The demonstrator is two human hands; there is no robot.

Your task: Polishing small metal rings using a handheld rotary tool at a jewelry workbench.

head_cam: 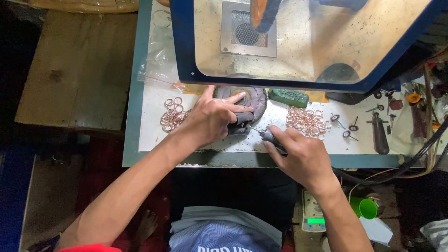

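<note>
White bench top (pixel 154 135) under a blue-framed clear hood (pixel 303 42) fills the head view. Near its front edge, the right hand (pixel 301 156) is closed around a slim grey rotary handpiece (pixel 269 136); its long axis runs diagonally and its thin bit points up-left toward a grey cloth pad (pixel 256 100). On that pad the left hand (pixel 212 116) presses, fingers spread. Copper-coloured rings (pixel 173 114) lie in heaps on both sides.

Ring piles (pixel 173 115) (pixel 306 120) flanking cloth pad (pixel 246 100)
</note>
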